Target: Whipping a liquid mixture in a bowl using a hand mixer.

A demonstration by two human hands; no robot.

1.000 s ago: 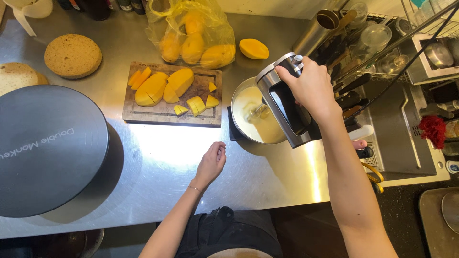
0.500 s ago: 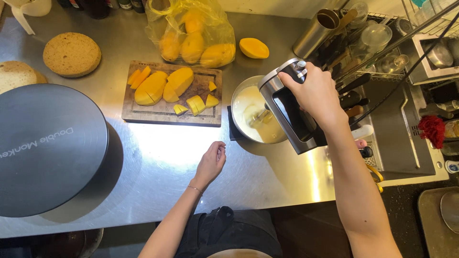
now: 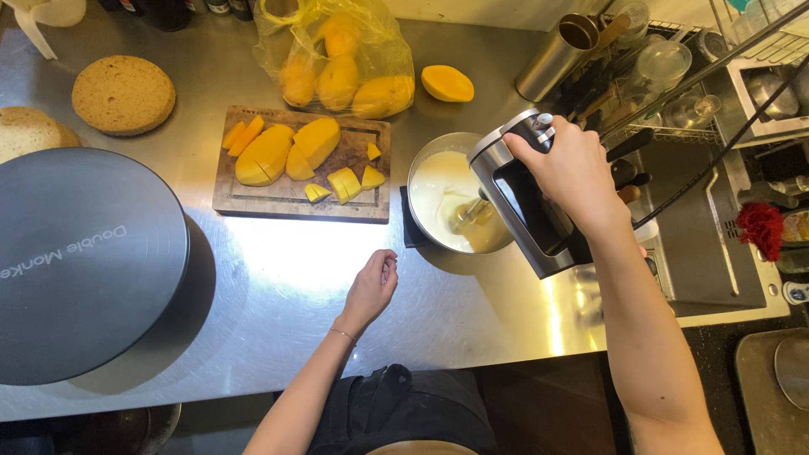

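- Gripping the hand mixer [image 3: 527,198] by its top handle, my right hand [image 3: 573,168] is clenched around it, holding the silver and black body tilted over the metal bowl [image 3: 421,173].
- I see the beaters [image 3: 472,215] dipped into the white cream [image 3: 442,190] inside that bowl, which sits on a dark mat just right of the wooden cutting board [image 3: 291,198].
- My left hand [image 3: 371,286] grasps nothing; it rests on the steel counter [image 3: 278,278] with fingers loosely curled, near the bowl but apart from it.
- On the board I can make out peeled mango halves [image 3: 286,152] and several small yellow chunks.
- Behind the board, a yellow plastic bag [image 3: 341,59] holds whole mangoes, and one cut mango piece [image 3: 447,82] lies just beside it.
- At the far left I see a large round black turntable [image 3: 84,261] with two round sponge cakes [image 3: 124,94] beyond it.
- A steel cup [image 3: 560,55] stands behind the mixer.
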